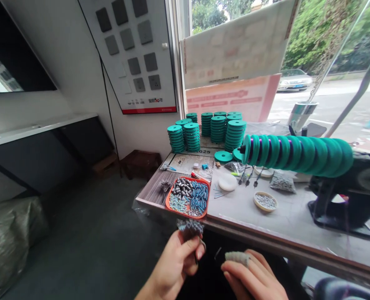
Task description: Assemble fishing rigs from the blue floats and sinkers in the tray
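Now your left hand (175, 266) pinches a grey bristly bundle (190, 228) below the worktop's (284, 216) near edge, by the orange tray (189, 196); right hand (255, 277) fingers curl loosely, a cloth-covered fingertip (237, 258) raised.

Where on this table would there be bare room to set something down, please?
The widest bare patch of the table lies along the near edge, between the orange tray and the black machine base, in front of the small dish. It is crowded at the back, around the green disc stacks, and mid-table near the white lid.
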`<act>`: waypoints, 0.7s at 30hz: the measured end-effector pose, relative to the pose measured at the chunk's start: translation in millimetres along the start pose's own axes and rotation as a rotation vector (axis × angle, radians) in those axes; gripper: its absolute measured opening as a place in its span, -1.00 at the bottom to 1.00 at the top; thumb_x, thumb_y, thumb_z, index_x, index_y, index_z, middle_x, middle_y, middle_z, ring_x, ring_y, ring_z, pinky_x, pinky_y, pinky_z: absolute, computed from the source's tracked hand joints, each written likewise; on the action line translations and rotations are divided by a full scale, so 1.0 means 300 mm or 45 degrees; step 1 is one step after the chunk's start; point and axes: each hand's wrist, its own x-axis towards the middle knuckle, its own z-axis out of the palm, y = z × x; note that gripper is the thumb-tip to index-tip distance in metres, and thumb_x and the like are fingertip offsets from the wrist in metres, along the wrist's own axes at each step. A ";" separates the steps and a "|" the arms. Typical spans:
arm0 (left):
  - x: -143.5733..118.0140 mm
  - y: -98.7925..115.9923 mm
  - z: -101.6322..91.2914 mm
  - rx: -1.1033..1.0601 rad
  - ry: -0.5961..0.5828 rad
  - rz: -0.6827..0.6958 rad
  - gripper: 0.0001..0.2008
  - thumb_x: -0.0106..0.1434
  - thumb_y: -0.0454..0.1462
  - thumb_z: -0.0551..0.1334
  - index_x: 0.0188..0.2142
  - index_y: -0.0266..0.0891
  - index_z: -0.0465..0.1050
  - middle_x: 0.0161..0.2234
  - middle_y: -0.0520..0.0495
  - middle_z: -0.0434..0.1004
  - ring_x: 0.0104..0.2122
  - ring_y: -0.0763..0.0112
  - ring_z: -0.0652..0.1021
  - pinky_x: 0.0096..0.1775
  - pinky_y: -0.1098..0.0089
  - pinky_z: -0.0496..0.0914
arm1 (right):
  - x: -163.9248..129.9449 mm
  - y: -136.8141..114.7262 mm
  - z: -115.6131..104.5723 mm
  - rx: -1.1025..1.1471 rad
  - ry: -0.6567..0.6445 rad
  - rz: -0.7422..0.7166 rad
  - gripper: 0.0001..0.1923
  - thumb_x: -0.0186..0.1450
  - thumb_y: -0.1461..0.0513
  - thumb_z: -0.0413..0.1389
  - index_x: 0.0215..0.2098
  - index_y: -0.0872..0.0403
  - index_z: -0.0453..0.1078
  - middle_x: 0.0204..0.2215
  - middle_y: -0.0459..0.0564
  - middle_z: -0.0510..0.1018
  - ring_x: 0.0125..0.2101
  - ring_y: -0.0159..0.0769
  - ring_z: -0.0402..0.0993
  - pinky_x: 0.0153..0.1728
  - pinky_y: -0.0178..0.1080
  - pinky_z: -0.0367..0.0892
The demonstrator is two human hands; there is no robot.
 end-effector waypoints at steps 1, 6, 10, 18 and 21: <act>-0.001 -0.033 0.013 -0.050 0.014 -0.027 -0.70 -0.02 -0.13 0.21 -0.35 -0.18 0.16 -0.61 0.16 0.17 -0.68 0.87 0.14 -0.62 0.71 -0.04 | 0.003 -0.001 -0.003 -0.008 -0.011 -0.007 -0.85 0.31 0.33 -0.06 -0.39 0.09 0.31 -0.55 -0.11 0.39 -0.53 -0.45 0.29 -0.26 -0.31 0.16; 0.016 -0.122 0.044 -0.134 0.155 -0.010 -0.62 -0.08 -0.07 0.23 -0.31 -0.19 0.21 -0.67 0.19 0.11 -0.71 0.86 0.10 -0.65 0.71 -0.08 | 0.010 -0.008 -0.017 -0.036 -0.106 -0.018 -0.82 0.30 0.34 -0.06 -0.42 0.09 0.32 -0.56 -0.12 0.39 -0.48 -0.41 0.24 -0.25 -0.31 0.13; 0.025 -0.133 0.049 -0.132 0.191 0.031 -0.60 -0.13 -0.05 0.29 -0.47 -0.22 0.14 -0.72 0.21 0.06 -0.73 0.86 0.08 -0.65 0.71 -0.08 | 0.006 -0.015 -0.010 -0.034 -0.142 -0.007 -0.78 0.32 0.32 -0.09 -0.44 0.09 0.32 -0.55 -0.11 0.40 -0.41 -0.36 0.22 -0.22 -0.28 0.10; 0.028 -0.158 0.051 -0.151 0.254 0.061 -0.58 -0.16 -0.08 0.32 -0.56 -0.25 0.10 -0.73 0.19 0.07 -0.74 0.85 0.09 -0.66 0.70 -0.05 | -0.001 -0.030 0.001 -0.043 -0.205 0.042 -0.74 0.33 0.33 -0.12 -0.47 0.09 0.31 -0.54 -0.11 0.40 -0.35 -0.32 0.19 -0.16 -0.25 0.08; 0.026 -0.164 0.050 -0.221 0.247 0.028 -0.60 -0.17 -0.11 0.33 -0.53 -0.24 0.13 -0.72 0.20 0.08 -0.73 0.85 0.10 -0.66 0.70 -0.04 | -0.006 -0.031 0.001 -0.059 -0.209 0.069 -0.72 0.33 0.33 -0.13 -0.47 0.09 0.31 -0.53 -0.10 0.40 -0.35 -0.31 0.20 -0.15 -0.24 0.07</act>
